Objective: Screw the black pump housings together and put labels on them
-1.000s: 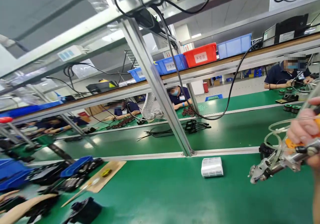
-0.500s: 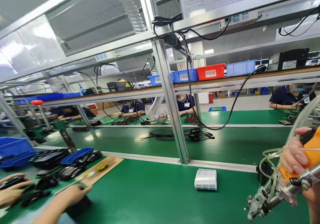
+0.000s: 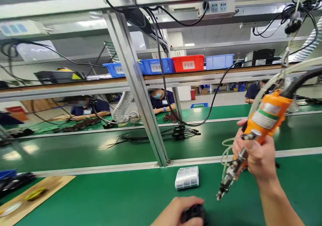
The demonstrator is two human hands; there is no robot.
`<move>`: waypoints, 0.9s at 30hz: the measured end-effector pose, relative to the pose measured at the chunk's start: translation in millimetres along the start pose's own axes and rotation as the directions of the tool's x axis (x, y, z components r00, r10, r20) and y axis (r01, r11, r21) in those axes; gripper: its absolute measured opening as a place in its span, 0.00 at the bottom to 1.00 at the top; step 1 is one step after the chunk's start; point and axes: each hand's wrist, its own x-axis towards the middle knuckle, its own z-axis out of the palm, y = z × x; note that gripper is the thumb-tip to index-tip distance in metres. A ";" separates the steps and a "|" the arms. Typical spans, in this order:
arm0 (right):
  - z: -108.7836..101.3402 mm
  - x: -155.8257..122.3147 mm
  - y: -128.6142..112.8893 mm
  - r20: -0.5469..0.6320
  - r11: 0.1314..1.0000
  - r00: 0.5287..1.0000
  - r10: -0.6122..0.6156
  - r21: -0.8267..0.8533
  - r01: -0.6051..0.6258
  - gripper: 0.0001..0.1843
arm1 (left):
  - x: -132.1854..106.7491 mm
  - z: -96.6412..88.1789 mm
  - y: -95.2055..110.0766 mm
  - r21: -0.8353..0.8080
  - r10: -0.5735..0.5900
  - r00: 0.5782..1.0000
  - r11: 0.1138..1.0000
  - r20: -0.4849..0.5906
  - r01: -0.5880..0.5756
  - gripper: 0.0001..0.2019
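Half a second ago the left hand [image 3: 176, 211] was stretched over a dark piece toward the near left corner of the bench [image 3: 113, 199]; now it has been brought to the middle of the near side, and a black part [image 3: 193, 214] is gripped between thumb and fingers — too blurred for its shape to be made out. By the right hand [image 3: 260, 157] an orange power tool [image 3: 268, 117] is clasped, its metal nose slanted down toward the left hand. The tool's tip is held near the black part but apart from it; whether the part is touching the bench cannot be told. With both hands now filled, part and tool seem to have been gathered into one working spot, with no contact made yet. A white roll [image 3: 186, 178] is left lying near the far edge of the bench, and a cardboard sheet [image 3: 57, 187] is seen toward its left edge.
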 end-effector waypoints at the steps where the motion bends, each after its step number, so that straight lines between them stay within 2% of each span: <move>1: 1.9 1.1 5.4 0.004 1.000 1.000 0.008 -0.027 -0.008 0.26 | 18.2 22.7 8.8 -0.031 0.045 0.999 0.999 0.001 -0.045 0.22; 2: 3.5 2.6 10.0 0.005 0.999 1.000 0.008 -0.049 -0.007 0.27 | 34.7 42.1 12.9 -0.077 0.094 0.995 0.992 -0.026 -0.096 0.18; 4: 6.0 6.5 16.9 -0.016 0.996 1.000 -0.011 -0.086 0.009 0.27 | 60.7 69.3 8.6 -0.221 0.115 0.984 0.965 -0.135 -0.143 0.20; 6: 7.1 10.5 21.5 -0.043 0.992 0.999 -0.031 -0.121 0.026 0.28 | 76.3 82.1 -5.0 -0.386 0.104 0.977 0.906 -0.186 -0.170 0.28; 7: 6.9 12.3 23.2 -0.052 0.990 0.998 -0.038 -0.135 0.030 0.28 | 80.3 84.5 -12.0 -0.459 0.107 0.981 0.872 -0.165 -0.172 0.33; 10: 3.0 16.6 27.4 -0.040 0.986 0.998 -0.045 -0.161 0.038 0.27 | 81.6 84.7 -23.0 -0.585 0.148 0.988 0.797 -0.055 -0.152 0.40; 16: -4.5 20.5 33.5 -0.029 0.980 0.998 -0.057 -0.195 0.050 0.28 | 78.8 85.0 -13.9 -0.643 0.105 0.994 0.758 -0.038 -0.105 0.39; 21: 3.9 14.6 32.7 -0.014 0.984 0.999 -0.036 -0.178 0.033 0.27 | 80.1 86.4 -12.2 -0.660 0.095 0.993 0.743 -0.065 -0.114 0.36; 27: 15.5 1.5 21.1 0.030 0.977 0.998 -0.062 -0.202 0.066 0.23 | 78.2 83.4 -6.1 -0.688 0.106 0.994 0.722 0.003 -0.075 0.39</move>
